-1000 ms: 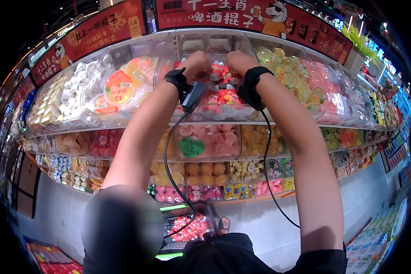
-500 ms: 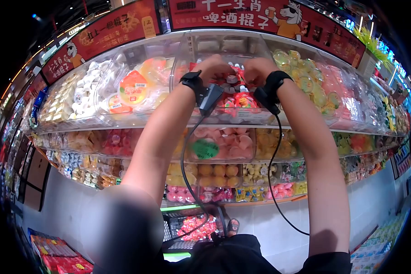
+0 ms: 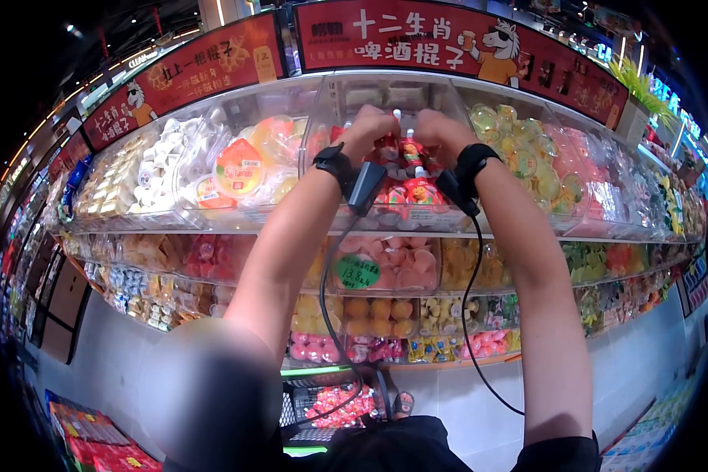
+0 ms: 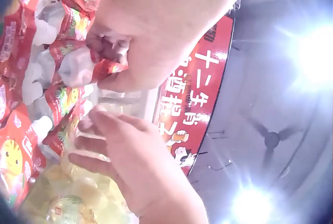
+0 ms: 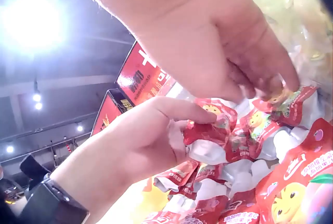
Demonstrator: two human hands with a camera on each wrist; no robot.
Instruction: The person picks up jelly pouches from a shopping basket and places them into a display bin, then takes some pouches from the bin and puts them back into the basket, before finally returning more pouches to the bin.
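In the head view, both hands reach into a clear bin of red spout pouches with white caps [image 3: 411, 155]. My left hand [image 3: 370, 130] pinches a red spout pouch [image 5: 213, 126] between thumb and fingers, best seen in the right wrist view. Beside it on the right is my right hand [image 3: 440, 132], its fingers bent down and their tips right at other pouches in the pile. In the left wrist view, the right hand's fingers [image 4: 99, 148] are spread loosely. More pouches [image 5: 291, 195], printed with a smiling yellow face, lie below the hands.
Clear bin walls [image 3: 300, 149] divide the top shelf. Neighbouring bins hold round orange-labelled packs [image 3: 240, 167] and yellow-green jelly cups [image 3: 519, 149]. A red sign [image 3: 417, 39] runs behind. Below, a shopping basket [image 3: 291, 405] contains red packets [image 3: 342, 403].
The head view has shifted, so bins and hands appear further right than a second ago. Between the hands, pouches with white caps now show standing upright.
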